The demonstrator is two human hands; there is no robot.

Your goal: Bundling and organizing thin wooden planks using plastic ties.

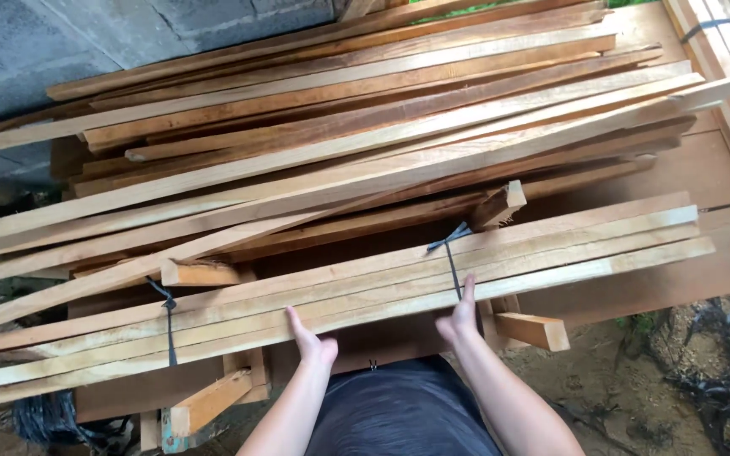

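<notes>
Wooden slats tied into a flat bundle [340, 295] lie across the front of a large stack of loose boards [340, 143]. Two dark straps bind the bundle: one strap near the left end [168, 325], one strap right of centre [451, 262]. The left hand [313, 340] grips the near edge of the bundle, fingers curled over the lowest slat. The right hand [460, 317] grips the same edge just beside the right strap, fingers pointing upward. A short wooden block [534, 329] projects beneath the bundle to the right
</notes>
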